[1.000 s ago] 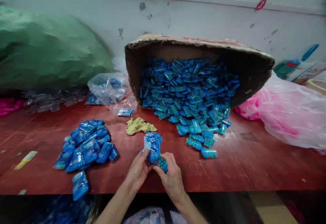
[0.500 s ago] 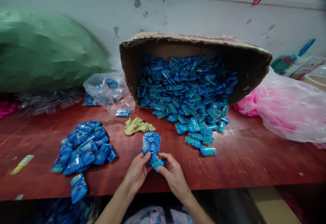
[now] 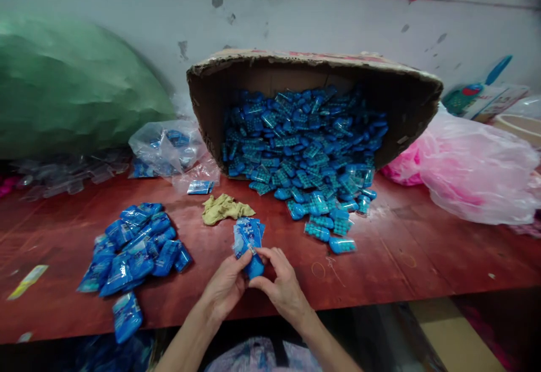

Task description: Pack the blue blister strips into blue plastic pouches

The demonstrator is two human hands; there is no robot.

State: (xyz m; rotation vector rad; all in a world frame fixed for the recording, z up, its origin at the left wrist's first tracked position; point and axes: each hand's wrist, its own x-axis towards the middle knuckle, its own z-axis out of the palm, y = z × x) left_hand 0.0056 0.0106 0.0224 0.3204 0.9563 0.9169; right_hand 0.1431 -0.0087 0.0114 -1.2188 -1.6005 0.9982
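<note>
My left hand (image 3: 226, 286) pinches a small blue packet (image 3: 255, 269) near the table's front edge, its thumb on top. On the packet's other side, my right hand (image 3: 285, 289) has its thumb and fingers around the right edge. Just beyond my fingers are blue printed cards (image 3: 248, 231), overlapping in a small stack; whether the left fingertips also touch them I cannot tell. A crumpled yellow-green cloth (image 3: 226, 209) lies behind the cards. To the left is a pile of shiny blue printed packets (image 3: 137, 248), with one single packet (image 3: 127, 317) at the table edge.
A tipped cardboard box (image 3: 315, 59) spills clear-wrapped blue pieces with turquoise dots (image 3: 304, 152) onto the red table (image 3: 380, 265). A big green sack (image 3: 76, 84) and a clear bag (image 3: 169, 146) stand left, a pink-filled plastic bag (image 3: 477, 169) right. A yellow-and-white strip (image 3: 29, 282) lies far left.
The held packet has turned, so its turquoise dots no longer show. My right fingers have closed in over its upper part. The whole view has shifted slightly.
</note>
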